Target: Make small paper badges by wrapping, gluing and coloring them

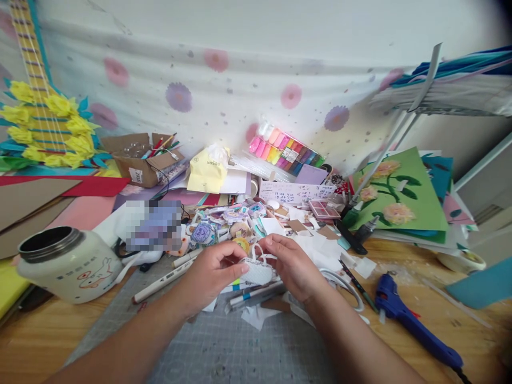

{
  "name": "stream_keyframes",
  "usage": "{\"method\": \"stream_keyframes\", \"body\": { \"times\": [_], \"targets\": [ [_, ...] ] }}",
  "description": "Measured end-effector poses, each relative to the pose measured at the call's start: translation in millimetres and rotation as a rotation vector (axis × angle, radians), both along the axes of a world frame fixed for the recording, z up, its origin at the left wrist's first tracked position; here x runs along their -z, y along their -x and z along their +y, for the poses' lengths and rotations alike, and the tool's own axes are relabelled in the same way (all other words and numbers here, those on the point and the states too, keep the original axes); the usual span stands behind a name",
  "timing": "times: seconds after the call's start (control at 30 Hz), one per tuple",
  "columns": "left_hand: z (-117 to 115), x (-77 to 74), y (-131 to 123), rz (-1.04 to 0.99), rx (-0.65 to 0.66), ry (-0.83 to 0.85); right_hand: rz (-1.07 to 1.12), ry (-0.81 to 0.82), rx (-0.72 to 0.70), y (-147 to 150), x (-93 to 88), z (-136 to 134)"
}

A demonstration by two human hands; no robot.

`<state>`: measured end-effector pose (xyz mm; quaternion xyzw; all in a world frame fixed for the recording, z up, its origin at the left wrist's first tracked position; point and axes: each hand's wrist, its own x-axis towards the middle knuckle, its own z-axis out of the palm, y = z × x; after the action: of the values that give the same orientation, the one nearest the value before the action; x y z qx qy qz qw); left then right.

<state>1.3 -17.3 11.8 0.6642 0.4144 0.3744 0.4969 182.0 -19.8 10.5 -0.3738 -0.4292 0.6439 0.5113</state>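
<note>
A tiny white woven-looking handbag point(257, 272) with thin looped handles is held above the grey cutting mat point(208, 346). My left hand point(212, 274) pinches its left edge between thumb and fingers. On the other side, my right hand point(296, 269) has curled fingers at the bag's handle and right edge; the exact contact is partly hidden. Just beyond the bag lies a yellow round piece point(241, 244), beside a purple crocheted-looking piece point(203, 233). White-barrelled markers point(256, 292) and paper scraps point(258, 316) lie beneath and in front of my hands.
A blue glue gun point(418, 325) lies at the right on the wooden table. At the left, an open cream jar point(68, 266) stands near a cardboard box point(140, 165) of pencils. Colourful clay packs point(286, 149) lean at the back, with a green flower picture point(400, 194) at right.
</note>
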Motion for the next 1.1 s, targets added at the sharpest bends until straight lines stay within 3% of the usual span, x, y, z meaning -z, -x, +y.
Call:
{"method": "stream_keyframes", "body": {
  "times": [0.43,0.6,0.83,1.1],
  "targets": [
    [1,1.6,-2,-0.084,-0.019,0.1,0.126,-0.024,-0.026,-2,2.6,1],
    [1,2.0,-2,-0.118,-0.074,0.103,0.065,-0.031,0.052,-3,4.2,3],
    [4,2.7,-1,-0.199,-0.153,0.11,-0.064,0.013,0.017,-1,5.3,2],
    [6,0.9,1,-0.249,-0.122,0.185,-0.097,-0.029,0.065,2,12.7,5]
  ]
}}
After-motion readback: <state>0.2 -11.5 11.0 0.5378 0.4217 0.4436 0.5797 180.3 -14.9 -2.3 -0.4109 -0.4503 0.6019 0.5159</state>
